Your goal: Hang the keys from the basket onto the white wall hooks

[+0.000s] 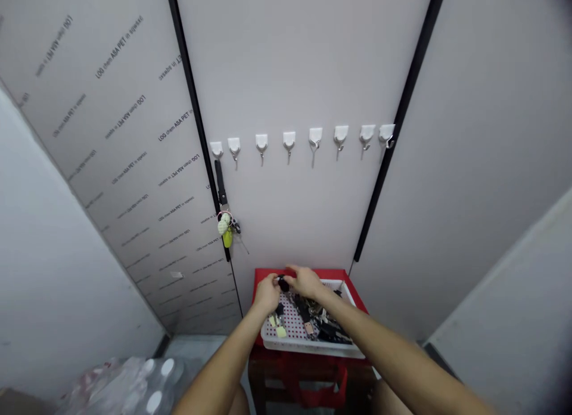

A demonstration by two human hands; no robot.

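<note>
My left hand (pixel 268 293) is closed at the far left corner of a white perforated plastic basket (pixel 286 343). Its fingers pinch a small black keychain (pixel 283 282). From the other side my right hand (pixel 306 281) bends over the same keychain, fingers curled against it; some fingertips are hidden. Beneath both hands the basket holds a jumble of keys and keychains (pixel 328 328), mostly black. Pale yellow tags (pixel 280 331) lie near its front left corner.
Several white hooks (pixel 289 139) run in a row along the wall. From the leftmost hangs a keychain on a black strap (pixel 221 182) with green charms. The basket stands on a red bag (pixel 263 276) over a dark stool (pixel 263 367). Plastic bottles (pixel 167 370) are at lower left.
</note>
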